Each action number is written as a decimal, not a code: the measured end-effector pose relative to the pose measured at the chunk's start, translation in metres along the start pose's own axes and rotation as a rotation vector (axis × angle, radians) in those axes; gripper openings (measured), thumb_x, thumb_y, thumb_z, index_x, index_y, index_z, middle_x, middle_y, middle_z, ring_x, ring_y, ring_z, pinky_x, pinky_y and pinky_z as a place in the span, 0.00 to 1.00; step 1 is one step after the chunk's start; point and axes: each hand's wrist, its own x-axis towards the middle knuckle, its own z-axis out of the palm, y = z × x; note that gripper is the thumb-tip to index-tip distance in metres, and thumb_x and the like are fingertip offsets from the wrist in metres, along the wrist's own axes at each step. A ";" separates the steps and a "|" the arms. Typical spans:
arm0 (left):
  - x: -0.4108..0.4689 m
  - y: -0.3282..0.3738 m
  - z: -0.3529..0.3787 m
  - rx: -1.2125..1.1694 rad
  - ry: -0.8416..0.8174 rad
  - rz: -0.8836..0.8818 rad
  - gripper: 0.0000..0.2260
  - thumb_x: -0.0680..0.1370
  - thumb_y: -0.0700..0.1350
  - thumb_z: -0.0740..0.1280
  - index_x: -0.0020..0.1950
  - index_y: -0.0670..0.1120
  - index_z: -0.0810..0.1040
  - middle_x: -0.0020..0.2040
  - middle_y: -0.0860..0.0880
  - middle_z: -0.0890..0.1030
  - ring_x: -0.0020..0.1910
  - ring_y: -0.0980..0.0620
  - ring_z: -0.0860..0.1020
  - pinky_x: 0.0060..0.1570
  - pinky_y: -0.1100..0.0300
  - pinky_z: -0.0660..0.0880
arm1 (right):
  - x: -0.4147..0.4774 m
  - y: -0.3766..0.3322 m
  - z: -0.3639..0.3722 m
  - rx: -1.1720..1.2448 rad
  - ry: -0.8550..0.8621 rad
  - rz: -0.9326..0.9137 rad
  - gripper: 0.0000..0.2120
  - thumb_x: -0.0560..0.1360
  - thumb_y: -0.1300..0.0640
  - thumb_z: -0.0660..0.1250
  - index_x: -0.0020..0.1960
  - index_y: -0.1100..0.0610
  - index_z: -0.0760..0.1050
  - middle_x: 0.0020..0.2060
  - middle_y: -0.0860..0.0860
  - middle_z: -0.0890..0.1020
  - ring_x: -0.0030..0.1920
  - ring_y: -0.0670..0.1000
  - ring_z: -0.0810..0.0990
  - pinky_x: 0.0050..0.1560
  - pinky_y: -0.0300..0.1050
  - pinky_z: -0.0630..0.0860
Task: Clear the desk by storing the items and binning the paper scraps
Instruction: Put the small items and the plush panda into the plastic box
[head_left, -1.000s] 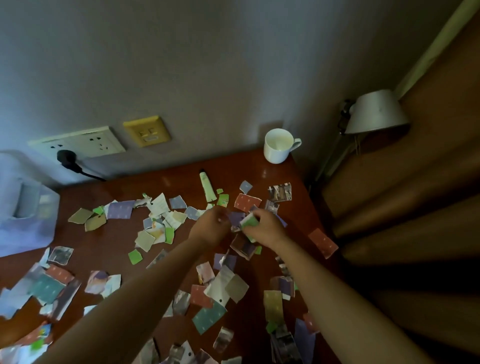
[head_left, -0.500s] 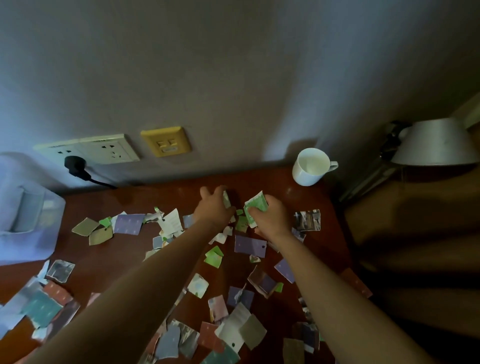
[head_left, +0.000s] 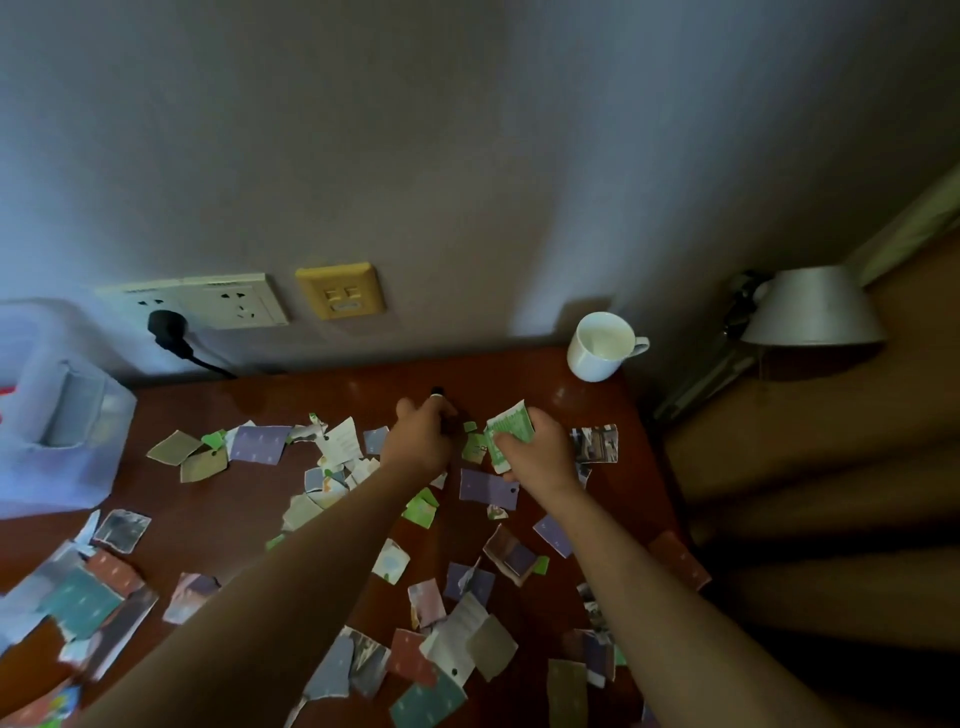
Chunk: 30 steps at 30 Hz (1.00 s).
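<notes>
1. Red-brown desk (head_left: 291, 392) against a grey wall (head_left: 467, 156), scraps (head_left: 260, 444) strewn all over it; sockets (head_left: 234, 301) above, lamp (head_left: 810, 306) off to the right.
2. White mug (head_left: 597, 351) upright at the back right corner, inside showing white.
3. Clear box (head_left: 57, 426) at the left edge, contents too blurred to tell.
4. And the left hand (head_left: 421, 439) is curled round a black-capped tube (head_left: 436, 391) near the back.
5. Just beside it, the right hand (head_left: 537, 454) pinches a green wad (head_left: 506, 434) of scraps.

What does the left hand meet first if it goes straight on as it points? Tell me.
Probably the wall, across a bare strip of desk. The left hand, gripping a tube, points between the yellow socket and the mug; depth is unclear.
</notes>
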 end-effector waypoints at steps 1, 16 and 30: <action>-0.010 0.002 -0.005 -0.039 0.028 0.013 0.16 0.79 0.41 0.62 0.66 0.49 0.70 0.63 0.43 0.66 0.51 0.43 0.75 0.45 0.55 0.76 | -0.009 -0.004 -0.002 -0.001 -0.001 -0.011 0.06 0.76 0.62 0.66 0.51 0.55 0.76 0.46 0.53 0.82 0.47 0.54 0.83 0.45 0.56 0.83; -0.153 -0.075 -0.115 -0.272 0.362 0.035 0.16 0.77 0.45 0.64 0.64 0.54 0.73 0.54 0.47 0.72 0.45 0.50 0.77 0.44 0.55 0.78 | -0.132 -0.088 0.072 -0.093 -0.113 -0.255 0.05 0.73 0.63 0.67 0.43 0.53 0.75 0.41 0.53 0.81 0.44 0.57 0.82 0.43 0.61 0.82; -0.216 -0.232 -0.267 -0.285 0.519 0.026 0.17 0.76 0.41 0.65 0.63 0.53 0.75 0.56 0.49 0.76 0.49 0.51 0.77 0.52 0.53 0.76 | -0.189 -0.191 0.265 -0.100 -0.238 -0.379 0.07 0.74 0.64 0.65 0.45 0.53 0.75 0.39 0.52 0.80 0.38 0.53 0.82 0.33 0.48 0.82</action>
